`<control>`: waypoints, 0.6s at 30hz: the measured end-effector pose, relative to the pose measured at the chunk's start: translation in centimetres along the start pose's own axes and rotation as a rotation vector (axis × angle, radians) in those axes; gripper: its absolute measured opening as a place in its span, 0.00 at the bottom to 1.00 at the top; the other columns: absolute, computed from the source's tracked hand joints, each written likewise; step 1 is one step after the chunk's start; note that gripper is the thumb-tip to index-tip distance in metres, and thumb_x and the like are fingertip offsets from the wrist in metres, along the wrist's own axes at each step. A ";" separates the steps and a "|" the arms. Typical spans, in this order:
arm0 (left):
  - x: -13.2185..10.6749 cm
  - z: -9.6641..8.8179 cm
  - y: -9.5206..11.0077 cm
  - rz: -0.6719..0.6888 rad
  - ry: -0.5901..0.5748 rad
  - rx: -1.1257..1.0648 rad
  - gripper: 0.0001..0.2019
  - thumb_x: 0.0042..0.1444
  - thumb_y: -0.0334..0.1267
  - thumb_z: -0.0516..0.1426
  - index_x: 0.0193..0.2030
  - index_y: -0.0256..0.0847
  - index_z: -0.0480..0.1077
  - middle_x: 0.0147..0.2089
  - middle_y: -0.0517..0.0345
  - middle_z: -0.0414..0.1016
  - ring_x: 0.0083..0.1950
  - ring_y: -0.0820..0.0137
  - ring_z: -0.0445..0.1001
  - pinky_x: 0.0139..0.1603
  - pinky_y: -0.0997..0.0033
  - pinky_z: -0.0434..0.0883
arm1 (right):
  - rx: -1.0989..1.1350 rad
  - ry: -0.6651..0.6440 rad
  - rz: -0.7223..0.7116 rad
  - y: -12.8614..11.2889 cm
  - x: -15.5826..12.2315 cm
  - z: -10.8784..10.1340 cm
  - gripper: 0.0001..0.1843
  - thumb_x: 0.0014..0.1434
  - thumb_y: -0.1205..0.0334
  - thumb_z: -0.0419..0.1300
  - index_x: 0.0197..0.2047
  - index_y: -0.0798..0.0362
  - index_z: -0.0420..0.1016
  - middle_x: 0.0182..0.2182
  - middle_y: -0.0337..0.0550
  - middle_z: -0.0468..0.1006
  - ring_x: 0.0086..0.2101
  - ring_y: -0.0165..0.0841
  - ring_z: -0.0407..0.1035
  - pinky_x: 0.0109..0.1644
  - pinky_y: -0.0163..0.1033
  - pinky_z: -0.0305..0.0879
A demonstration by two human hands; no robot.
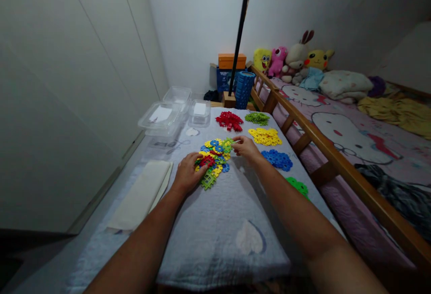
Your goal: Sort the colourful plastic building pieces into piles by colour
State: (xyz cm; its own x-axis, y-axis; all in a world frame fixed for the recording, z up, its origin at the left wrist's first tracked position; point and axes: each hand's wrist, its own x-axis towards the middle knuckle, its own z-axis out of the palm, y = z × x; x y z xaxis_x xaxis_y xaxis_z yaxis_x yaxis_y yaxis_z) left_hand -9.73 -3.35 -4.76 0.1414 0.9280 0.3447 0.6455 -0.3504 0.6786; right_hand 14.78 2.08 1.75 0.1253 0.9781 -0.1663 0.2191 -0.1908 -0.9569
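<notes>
A mixed heap of coloured plastic interlocking pieces [215,155] lies in the middle of a table covered with a pale quilted cloth [215,222]. My left hand [188,173] rests on the heap's left edge, fingers curled over a red piece [207,161]. My right hand [246,147] is at the heap's right edge, pinching a light green piece [232,142]. Beyond lie sorted piles: red [229,120], light green [257,118], yellow [265,136], blue [277,159] and dark green [297,186].
Clear plastic boxes [161,119] and lids stand at the table's far left. A folded cream cloth [143,195] lies at the left. A wooden bed rail [323,146] runs along the right, with plush toys [289,60] on the bed. A black pole [239,33] rises behind the table.
</notes>
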 end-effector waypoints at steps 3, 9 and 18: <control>0.2 0.1 0.1 -0.032 0.014 -0.009 0.15 0.60 0.46 0.60 0.50 0.41 0.74 0.56 0.48 0.77 0.57 0.58 0.75 0.61 0.55 0.71 | 0.040 0.036 -0.004 -1.7 1.5 -2.7 0.12 0.50 0.74 0.64 0.39 0.54 0.73 0.22 0.31 0.71 0.21 0.25 0.67 0.25 0.29 0.62; 0.7 0.0 0.6 -0.073 0.037 -0.022 0.14 0.59 0.45 0.59 0.48 0.42 0.75 0.52 0.49 0.79 0.55 0.57 0.76 0.59 0.54 0.72 | 0.151 0.232 0.055 -2.5 5.8 -7.5 0.11 0.53 0.77 0.61 0.38 0.54 0.71 0.22 0.34 0.72 0.20 0.26 0.69 0.23 0.29 0.67; 0.7 0.0 0.5 -0.079 0.059 -0.035 0.13 0.58 0.44 0.58 0.46 0.43 0.76 0.52 0.49 0.79 0.55 0.57 0.76 0.60 0.53 0.71 | 0.427 0.579 0.186 -1.2 13.0 -12.1 0.12 0.55 0.79 0.58 0.34 0.52 0.64 0.19 0.27 0.66 0.17 0.22 0.65 0.21 0.23 0.66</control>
State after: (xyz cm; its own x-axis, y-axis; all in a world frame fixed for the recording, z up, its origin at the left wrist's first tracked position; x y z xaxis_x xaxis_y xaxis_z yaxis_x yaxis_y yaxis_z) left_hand -9.27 -2.84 -4.17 0.0457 0.9442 0.3262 0.6262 -0.2815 0.7271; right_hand 27.85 14.00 3.63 0.6394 0.7097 -0.2958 -0.2360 -0.1849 -0.9540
